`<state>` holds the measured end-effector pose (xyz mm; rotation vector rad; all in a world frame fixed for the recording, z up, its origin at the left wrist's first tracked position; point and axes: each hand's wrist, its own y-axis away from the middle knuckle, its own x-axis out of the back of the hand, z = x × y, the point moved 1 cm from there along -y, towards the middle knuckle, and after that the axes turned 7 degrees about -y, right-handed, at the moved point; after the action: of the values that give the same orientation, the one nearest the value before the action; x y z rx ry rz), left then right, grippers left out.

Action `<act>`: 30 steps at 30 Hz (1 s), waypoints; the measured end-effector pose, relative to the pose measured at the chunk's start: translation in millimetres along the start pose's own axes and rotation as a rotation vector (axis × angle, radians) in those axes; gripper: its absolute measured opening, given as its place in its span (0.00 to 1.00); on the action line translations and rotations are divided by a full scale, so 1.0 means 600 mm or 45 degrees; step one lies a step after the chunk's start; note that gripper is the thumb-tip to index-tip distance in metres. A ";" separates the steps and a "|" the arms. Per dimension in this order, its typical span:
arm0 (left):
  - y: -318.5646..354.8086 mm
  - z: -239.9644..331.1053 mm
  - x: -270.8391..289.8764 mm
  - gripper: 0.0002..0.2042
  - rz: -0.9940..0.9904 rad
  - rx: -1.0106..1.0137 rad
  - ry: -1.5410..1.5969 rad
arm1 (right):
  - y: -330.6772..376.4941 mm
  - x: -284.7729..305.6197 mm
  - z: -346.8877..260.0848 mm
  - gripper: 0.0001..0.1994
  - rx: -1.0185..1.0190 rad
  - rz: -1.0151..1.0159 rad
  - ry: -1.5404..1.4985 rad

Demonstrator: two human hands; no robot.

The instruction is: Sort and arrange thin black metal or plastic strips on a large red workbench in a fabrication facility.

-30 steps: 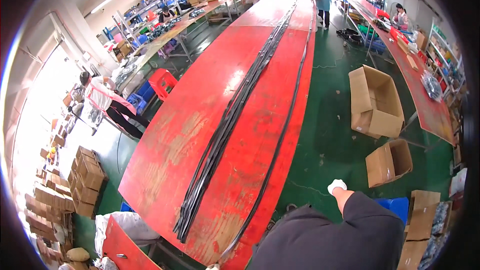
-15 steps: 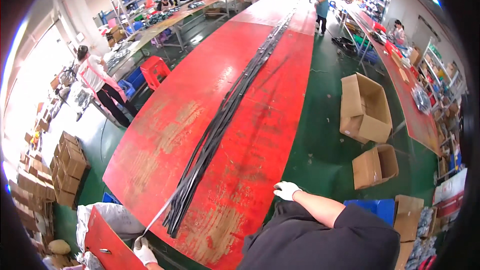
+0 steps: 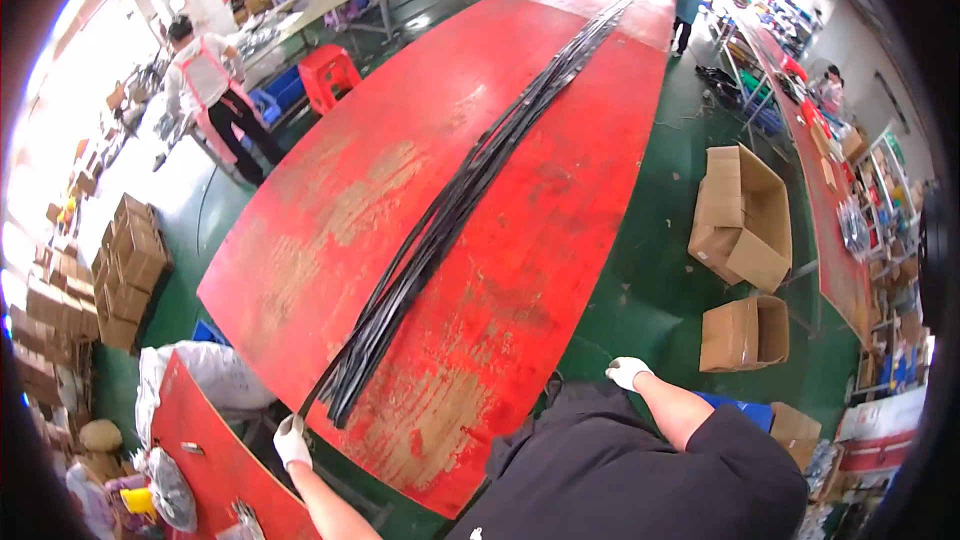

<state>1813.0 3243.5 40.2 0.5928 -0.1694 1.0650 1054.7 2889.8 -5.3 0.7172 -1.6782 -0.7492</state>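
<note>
I have the long red surface [image 3: 540, 250] running away from me, worn to bare patches along its left side and near edge. The bundle of black strips [image 3: 445, 230] lies lengthwise on it, from just inside the near edge toward the far end. A person in a blue apron [image 3: 688, 2] stands by the far right corner. Off the right edge, a large open carton [image 3: 715, 210] sits on the floor, a smaller carton [image 3: 728, 336] just beside it. My gloved right hand [image 3: 627, 372] is out past the right edge; I can't tell whether its fingers are together. My gloved left hand [image 3: 292, 442], just beyond the near edge, has its fingers clamped on one strip's end [image 3: 313, 396].
</note>
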 end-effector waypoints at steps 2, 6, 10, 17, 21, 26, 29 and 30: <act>-0.038 -0.038 -0.032 0.12 -0.014 0.050 -0.077 | 0.007 -0.002 0.009 0.27 0.010 0.032 -0.081; -0.040 -0.068 -0.056 0.15 0.133 0.188 -0.002 | 0.013 0.000 -0.014 0.25 0.133 0.100 -0.236; -0.039 -0.073 -0.057 0.16 0.072 0.216 0.033 | 0.003 -0.002 0.000 0.24 0.177 0.120 -0.298; -0.034 -0.058 -0.094 0.15 0.051 0.333 -0.041 | -0.008 -0.006 0.055 0.24 0.062 0.081 -0.353; -0.037 -0.094 -0.108 0.12 0.151 0.390 0.070 | -0.015 0.013 0.072 0.23 0.062 0.073 -0.396; 0.025 -0.172 -0.091 0.12 0.754 0.493 -0.299 | -0.062 0.043 0.108 0.23 0.052 0.010 -0.493; 0.090 -0.101 -0.214 0.18 0.726 0.549 -0.858 | -0.073 0.030 0.175 0.22 0.018 0.052 -0.559; 0.114 -0.066 -0.262 0.20 0.678 0.482 -0.954 | -0.068 0.028 0.187 0.23 -0.013 0.065 -0.565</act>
<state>1671.6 3167.2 -31.0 1.3289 -0.8271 1.3524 944.9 2864.4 -49.0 0.5214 -2.0811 -0.9276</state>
